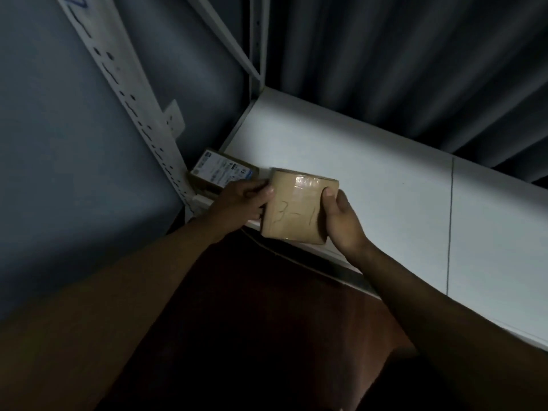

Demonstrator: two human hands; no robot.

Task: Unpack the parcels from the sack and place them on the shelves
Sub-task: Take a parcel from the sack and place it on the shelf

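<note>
Two parcels were seen. One brown parcel (296, 209), sealed with clear tape and marked by hand with what read as "3-1", was held between two hands at the front edge of the white shelf (370, 173). Its far part lay over the shelf board, while its near part reached past the front edge; whether it rested on the board could not be told. The left hand (240, 203) was curled round the parcel's left side, the thumb laid against the top face. The right hand (341, 215) gripped the right side, the thumb pressed on the upper right corner and the fingers hidden beneath.

The second parcel (221, 172), a cardboard box bearing a printed white label, was seen at the left end of the shelf, close to the perforated post (133, 99), just beyond the left hand. It was partly hidden by that hand, and it could not be told whether it lay on this board or lower down.

One shelf board was in view, crossed by a thin dark seam toward the right. Nothing else was seen lying on it. Two white posts were counted: the perforated one at the left front and another post (256, 40) at the back corner. A dark ribbed wall (415, 54) was seen behind the shelf. No sack was in view.
</note>
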